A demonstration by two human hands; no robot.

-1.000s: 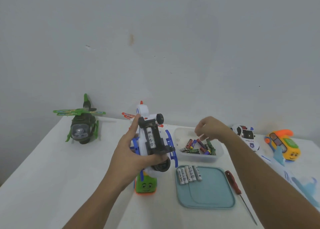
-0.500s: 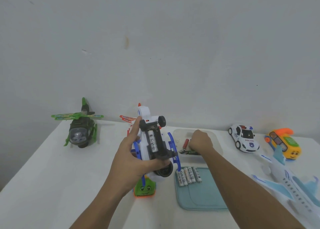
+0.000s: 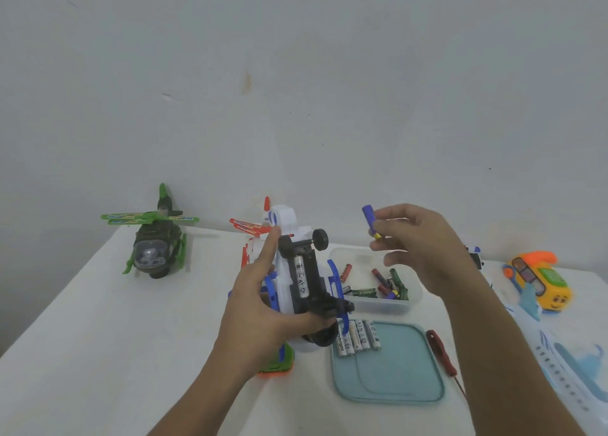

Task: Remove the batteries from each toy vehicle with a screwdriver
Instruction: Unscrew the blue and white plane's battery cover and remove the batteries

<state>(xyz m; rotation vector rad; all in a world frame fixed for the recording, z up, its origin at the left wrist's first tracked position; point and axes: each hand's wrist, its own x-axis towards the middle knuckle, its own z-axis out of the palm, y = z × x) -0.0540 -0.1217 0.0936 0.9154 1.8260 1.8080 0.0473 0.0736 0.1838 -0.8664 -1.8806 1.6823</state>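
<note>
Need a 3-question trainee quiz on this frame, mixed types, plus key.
1. True or false: the screwdriver is in the right hand.
2. The left hand grips: A) green helicopter B) white-and-blue toy C) teal tray.
3. Fill in: the right hand pinches a blue ____.
Key: 1 false, it lies on the table; 2 B; 3 battery.

Blue-and-yellow battery [image 3: 371, 222], teal lid [image 3: 394, 376], green (camouflage-patterned) helicopter [image 3: 154, 248]
</note>
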